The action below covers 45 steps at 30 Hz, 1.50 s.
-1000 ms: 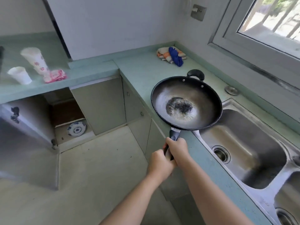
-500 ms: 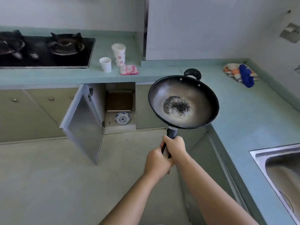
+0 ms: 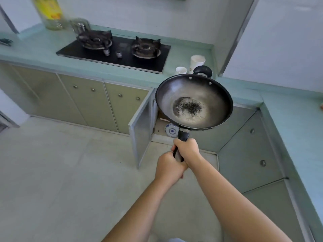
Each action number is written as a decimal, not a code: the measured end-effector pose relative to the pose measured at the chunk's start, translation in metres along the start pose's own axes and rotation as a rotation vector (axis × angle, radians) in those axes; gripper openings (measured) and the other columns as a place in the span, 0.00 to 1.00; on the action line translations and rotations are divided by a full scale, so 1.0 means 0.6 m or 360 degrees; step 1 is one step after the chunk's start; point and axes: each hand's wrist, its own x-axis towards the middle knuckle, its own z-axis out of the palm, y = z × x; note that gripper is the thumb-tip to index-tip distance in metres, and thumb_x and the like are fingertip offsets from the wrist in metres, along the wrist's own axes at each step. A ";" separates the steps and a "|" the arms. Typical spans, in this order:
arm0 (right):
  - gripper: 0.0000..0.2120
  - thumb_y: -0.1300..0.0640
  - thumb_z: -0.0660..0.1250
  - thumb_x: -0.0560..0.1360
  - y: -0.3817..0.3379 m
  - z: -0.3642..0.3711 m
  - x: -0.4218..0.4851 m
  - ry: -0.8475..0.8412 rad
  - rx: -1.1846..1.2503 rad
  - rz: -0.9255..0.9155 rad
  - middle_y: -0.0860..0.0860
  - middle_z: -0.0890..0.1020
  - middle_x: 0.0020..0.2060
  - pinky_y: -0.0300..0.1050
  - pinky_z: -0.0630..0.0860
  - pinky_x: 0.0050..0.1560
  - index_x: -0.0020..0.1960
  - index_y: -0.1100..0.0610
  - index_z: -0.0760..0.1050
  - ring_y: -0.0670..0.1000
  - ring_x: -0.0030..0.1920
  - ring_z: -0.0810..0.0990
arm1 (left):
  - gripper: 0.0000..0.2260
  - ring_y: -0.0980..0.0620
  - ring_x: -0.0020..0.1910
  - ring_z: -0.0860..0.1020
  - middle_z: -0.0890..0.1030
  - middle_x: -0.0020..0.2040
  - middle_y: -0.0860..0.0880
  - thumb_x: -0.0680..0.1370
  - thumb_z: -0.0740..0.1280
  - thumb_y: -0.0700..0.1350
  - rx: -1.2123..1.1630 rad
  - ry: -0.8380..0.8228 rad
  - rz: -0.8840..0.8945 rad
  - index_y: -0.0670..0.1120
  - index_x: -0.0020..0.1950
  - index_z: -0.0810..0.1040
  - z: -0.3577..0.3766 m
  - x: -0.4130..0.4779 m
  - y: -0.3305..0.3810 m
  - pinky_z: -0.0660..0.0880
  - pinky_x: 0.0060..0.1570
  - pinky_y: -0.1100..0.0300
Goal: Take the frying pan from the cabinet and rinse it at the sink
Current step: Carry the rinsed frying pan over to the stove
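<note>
A black frying pan (image 3: 208, 95) with a dark burnt patch in its middle is held in the air in front of the open cabinet (image 3: 142, 126). Both hands grip its long black handle: my right hand (image 3: 187, 150) higher up near the pan, my left hand (image 3: 168, 167) just below it. The pan tilts slightly toward me and hides most of the cabinet opening. A blue-and-white plate (image 3: 171, 131) shows inside the cabinet under the pan. The sink is out of view.
A teal counter (image 3: 297, 123) runs along the back and down the right side. A black gas hob (image 3: 118, 51) sits on it, with two white paper cups (image 3: 196, 62) to its right and an oil bottle (image 3: 50, 13) at the far left. The open cabinet door sticks out over the floor.
The view has swung left, away from the sink, which has dropped out of view. The pan stays in both hands and is now in front of the open cabinet.
</note>
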 end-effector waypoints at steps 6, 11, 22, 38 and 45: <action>0.15 0.63 0.62 0.67 -0.050 0.111 0.008 -0.0183 -0.0112 -0.0122 0.51 0.77 0.21 0.44 0.73 0.35 0.21 0.58 0.73 0.52 0.28 0.74 | 0.15 0.52 0.22 0.76 0.77 0.29 0.52 0.69 0.68 0.44 -0.0100 0.0218 -0.0039 0.48 0.55 0.77 -0.103 0.017 -0.013 0.68 0.24 0.65; 0.11 0.64 0.63 0.68 -0.099 0.194 0.024 -0.0354 -0.0234 -0.0207 0.48 0.76 0.17 0.38 0.70 0.28 0.26 0.61 0.74 0.47 0.23 0.74 | 0.05 0.53 0.20 0.75 0.76 0.26 0.49 0.70 0.69 0.43 -0.0207 0.0377 -0.0102 0.46 0.37 0.74 -0.176 0.050 -0.028 0.69 0.25 0.64; 0.15 0.63 0.63 0.66 -0.239 0.433 0.130 -0.0665 -0.0317 -0.0354 0.47 0.77 0.19 0.42 0.73 0.36 0.21 0.57 0.74 0.51 0.28 0.75 | 0.09 0.54 0.19 0.74 0.76 0.26 0.49 0.70 0.69 0.40 -0.0434 0.0653 -0.0195 0.48 0.34 0.71 -0.392 0.198 -0.031 0.67 0.22 0.66; 0.12 0.63 0.63 0.66 -0.428 0.782 0.245 -0.0847 -0.0369 -0.0306 0.47 0.78 0.17 0.42 0.75 0.36 0.24 0.58 0.74 0.51 0.27 0.77 | 0.07 0.56 0.18 0.75 0.76 0.28 0.50 0.70 0.69 0.42 -0.0423 0.0848 -0.0295 0.47 0.37 0.71 -0.724 0.407 -0.063 0.69 0.24 0.63; 0.15 0.63 0.63 0.65 -0.514 0.976 0.253 -0.0785 -0.0334 -0.0313 0.46 0.76 0.15 0.40 0.72 0.32 0.20 0.56 0.73 0.51 0.26 0.76 | 0.08 0.55 0.20 0.75 0.75 0.27 0.50 0.71 0.69 0.43 -0.0290 0.0801 -0.0259 0.44 0.38 0.70 -0.936 0.471 -0.100 0.69 0.24 0.63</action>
